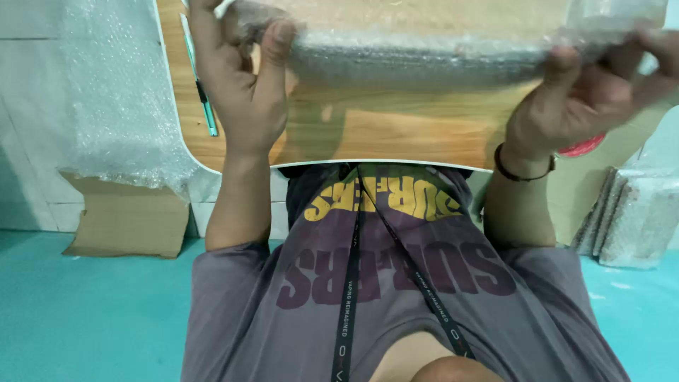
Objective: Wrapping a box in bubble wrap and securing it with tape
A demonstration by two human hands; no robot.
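Both my hands hold a flat item wrapped in bubble wrap point(424, 53) above a wooden tabletop point(396, 134). My left hand point(240, 81) grips its left end, thumb on the near edge and fingers curled over the top. My right hand point(583, 99), with a dark bracelet on the wrist, grips the right end the same way. The item's upper part is cut off by the top of the view. My grey printed shirt and a black lanyard fill the lower middle.
A teal pen point(203, 88) lies on the table's left side. A sheet of bubble wrap point(120, 92) hangs at the left over a piece of cardboard point(127, 216). Wrapped flat packs point(633, 219) lean at the right on the teal floor. A red object point(583, 147) shows under my right hand.
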